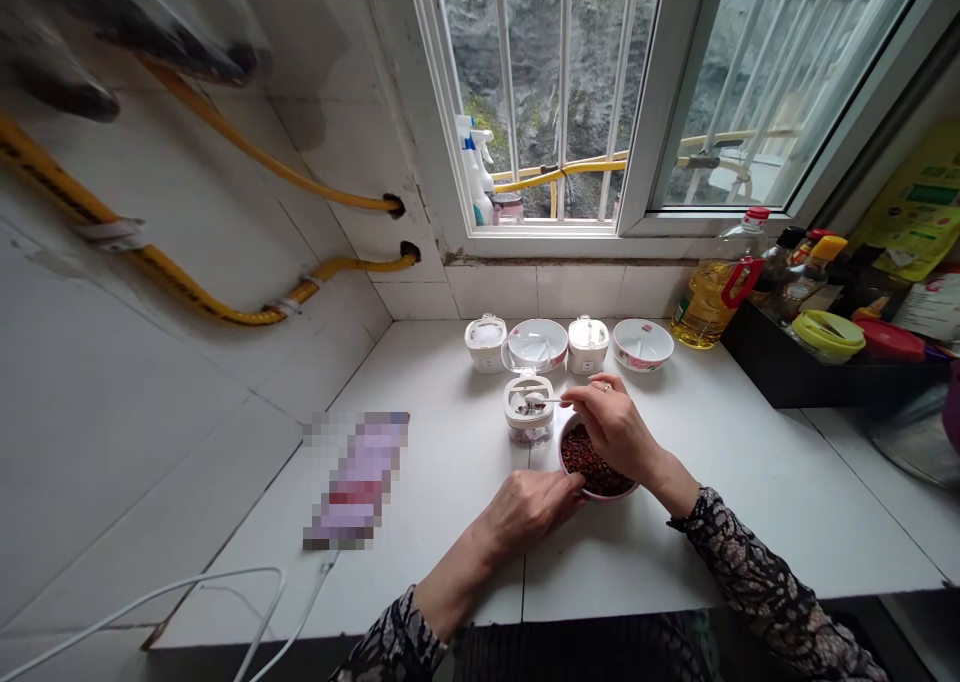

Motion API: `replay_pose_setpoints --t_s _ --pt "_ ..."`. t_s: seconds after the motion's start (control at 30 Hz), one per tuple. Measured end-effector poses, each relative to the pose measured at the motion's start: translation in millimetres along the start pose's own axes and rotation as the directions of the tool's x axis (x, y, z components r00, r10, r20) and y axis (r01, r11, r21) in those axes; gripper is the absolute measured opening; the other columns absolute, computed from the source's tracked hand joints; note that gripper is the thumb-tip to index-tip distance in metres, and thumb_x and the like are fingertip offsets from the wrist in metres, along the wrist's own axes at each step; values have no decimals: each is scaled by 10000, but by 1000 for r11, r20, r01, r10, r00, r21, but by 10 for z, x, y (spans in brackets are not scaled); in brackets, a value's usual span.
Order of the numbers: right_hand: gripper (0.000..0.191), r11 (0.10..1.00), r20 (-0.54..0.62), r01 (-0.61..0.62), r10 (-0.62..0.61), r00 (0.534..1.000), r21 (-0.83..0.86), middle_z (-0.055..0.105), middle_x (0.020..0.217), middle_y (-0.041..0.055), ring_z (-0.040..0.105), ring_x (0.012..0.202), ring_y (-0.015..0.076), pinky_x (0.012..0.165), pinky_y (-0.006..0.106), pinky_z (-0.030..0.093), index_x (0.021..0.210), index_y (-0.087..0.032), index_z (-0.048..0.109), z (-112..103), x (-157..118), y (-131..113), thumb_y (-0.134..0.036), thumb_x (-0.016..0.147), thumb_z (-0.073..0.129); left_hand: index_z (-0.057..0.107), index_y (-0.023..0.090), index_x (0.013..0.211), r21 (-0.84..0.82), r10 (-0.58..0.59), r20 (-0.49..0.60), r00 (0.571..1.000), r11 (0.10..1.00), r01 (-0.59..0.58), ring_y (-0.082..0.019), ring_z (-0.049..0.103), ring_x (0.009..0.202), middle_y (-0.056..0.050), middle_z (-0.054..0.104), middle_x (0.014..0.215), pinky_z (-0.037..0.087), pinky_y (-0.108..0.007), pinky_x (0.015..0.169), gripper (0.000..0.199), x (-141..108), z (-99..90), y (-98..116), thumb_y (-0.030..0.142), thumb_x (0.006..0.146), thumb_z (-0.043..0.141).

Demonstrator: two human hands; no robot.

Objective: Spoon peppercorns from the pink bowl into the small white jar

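Note:
A round bowl (600,467) full of small dark red-brown pieces stands on the white counter. My left hand (531,507) grips its near left rim, the thumb over the edge. Above the bowl, my right hand (609,420) pinches the handle of a small white spoon (546,400). The spoon's head is over the open top of a clear jar with a white rim (529,417), just left of the bowl; a few dark bits show in there. Behind stand two lidded white containers (486,347) (588,350) and two white bowls (541,342) (643,346).
A pixelated purple object (360,477) with a white cable lies at left. At right are an oil bottle (705,297) and a black rack (784,362) with bottles and colored lids. A barred window (562,92) is behind; yellow hoses (195,292) run along the left wall.

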State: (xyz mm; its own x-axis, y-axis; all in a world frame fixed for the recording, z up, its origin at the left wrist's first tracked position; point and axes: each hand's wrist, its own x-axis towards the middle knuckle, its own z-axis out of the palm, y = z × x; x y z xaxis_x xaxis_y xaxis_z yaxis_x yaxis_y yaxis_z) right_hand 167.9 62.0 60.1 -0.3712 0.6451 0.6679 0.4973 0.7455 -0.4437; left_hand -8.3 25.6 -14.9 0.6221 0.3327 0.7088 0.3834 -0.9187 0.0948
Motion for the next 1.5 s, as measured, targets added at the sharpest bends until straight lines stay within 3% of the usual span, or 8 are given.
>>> replay_pose_setpoints --t_s 0.1,0.3,0.53,0.73,0.9,1.03,1.23,1.5 --pt "206 999 -11 35 -35 999 -32 746 843 46 651 724 188 934 441 436 984 -212 622 -44 -9 25 -152 960 426 544 126 1020 8 -4 -5 1000 1000 4 -121 608 489 -2 635 648 449 -212 428 152 -6 7 -1 200 1014 411" --pt "198 979 -122 -204 202 972 -10 686 682 28 628 779 223 859 412 466 946 -212 643 -273 -67 200 -196 941 446 532 131 1058 -21 -7 1 1000 1000 7 -110 646 552 -20 672 716 487 -195 481 131 -1 0 -2 199 1000 436" --pt "215 978 143 -179 193 971 -103 710 744 36 589 745 212 878 409 448 834 -215 648 -229 -145 298 -108 856 463 539 134 1041 -10 -12 1 1000 1000 12 -110 625 515 -6 654 679 463 -200 463 136 -5 -12 4 212 1010 432" --pt "221 913 127 -399 388 913 79 605 522 -39 569 556 152 741 320 466 774 -204 634 -191 -163 358 -127 849 441 546 137 1033 -7 -13 18 1000 1000 13 -99 606 510 4 638 667 460 -184 480 135 9 -36 13 208 1007 434" --pt "191 809 103 -536 528 843 241 596 531 -33 564 521 144 570 263 438 770 -198 624 -248 -162 405 -181 828 443 551 135 1018 -23 -16 30 999 1000 17 -93 602 521 5 631 665 462 -178 489 141 22 -54 16 199 1013 426" --pt "195 833 91 -512 505 858 208 580 516 -35 551 516 147 591 274 437 750 -197 614 -262 -154 400 -173 819 434 551 132 1024 -20 -10 16 1000 1000 10 -91 596 515 8 627 662 457 -179 484 148 20 -49 15 201 1016 419" --pt "226 919 64 -393 393 918 2 604 515 -29 571 600 174 804 345 422 740 -211 623 -251 -158 390 -159 835 425 538 133 1031 -27 -11 21 1000 1000 12 -101 600 512 7 630 660 450 -186 477 135 26 -46 16 199 1016 421" --pt "239 919 74 -392 393 916 -38 609 520 -29 566 608 176 819 340 409 760 -211 625 -233 -178 417 -147 845 410 535 131 1025 -22 -2 11 1000 1000 2 -93 594 499 6 633 653 429 -185 467 143 36 -47 16 198 1021 409"
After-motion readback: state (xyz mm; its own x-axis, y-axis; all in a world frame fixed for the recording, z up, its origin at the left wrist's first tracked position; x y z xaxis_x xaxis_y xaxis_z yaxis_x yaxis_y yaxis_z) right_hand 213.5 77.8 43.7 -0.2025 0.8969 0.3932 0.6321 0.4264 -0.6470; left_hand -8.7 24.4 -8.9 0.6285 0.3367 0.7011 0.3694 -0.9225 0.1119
